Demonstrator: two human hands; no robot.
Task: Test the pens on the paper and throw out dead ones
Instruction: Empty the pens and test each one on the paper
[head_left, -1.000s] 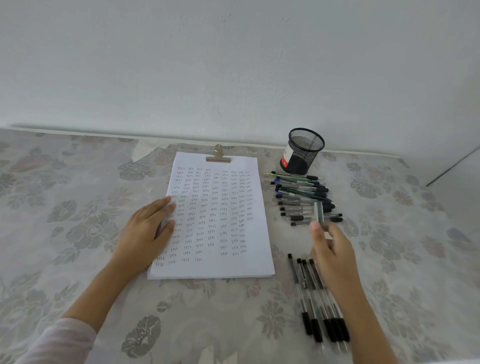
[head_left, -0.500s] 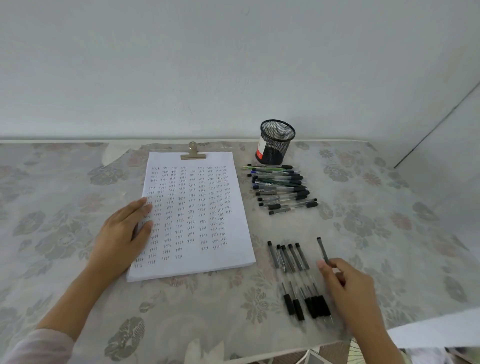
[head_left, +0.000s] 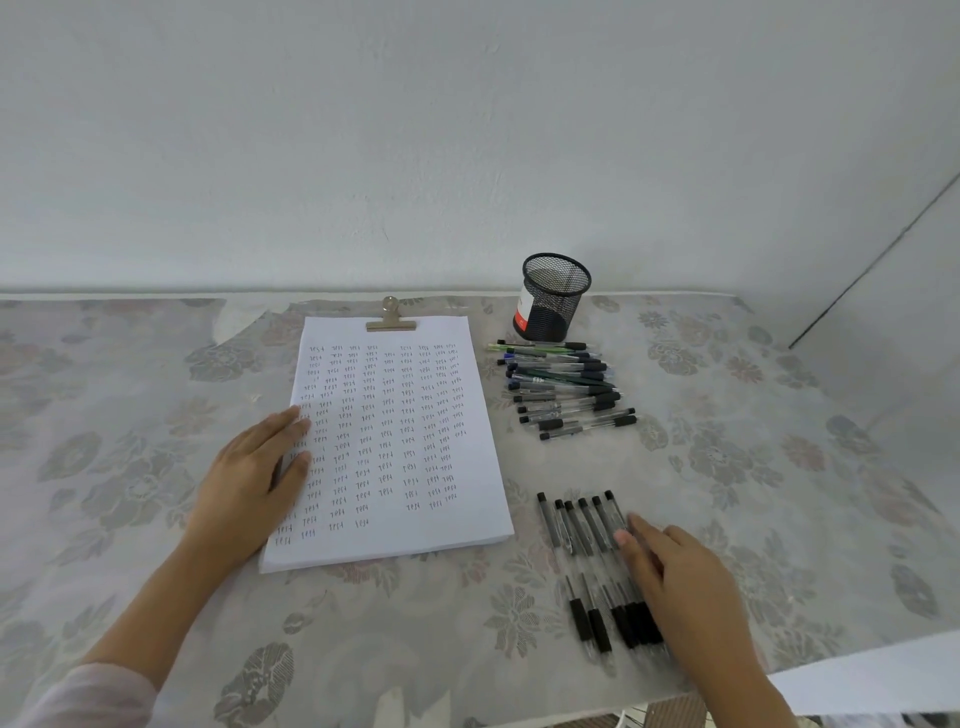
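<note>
Pens (head_left: 582, 530) lie in a near row under the right hand (head_left: 685, 582), long axes running away from the person; its fingers (head_left: 631, 538) rest loosely spread on them, gripping none. Left hand (head_left: 254, 478), flat, pins the paper (head_left: 415, 519). Farther pens (head_left: 566, 389) lie crosswise by a mesh cup (head_left: 553, 296). Floral desk (head_left: 779, 493), pale wall.

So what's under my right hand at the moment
The right hand lies flat over the near row of black pens, covering its right-most ones. Their far ends and black grips poke out; whether more lies beneath is hidden.
</note>
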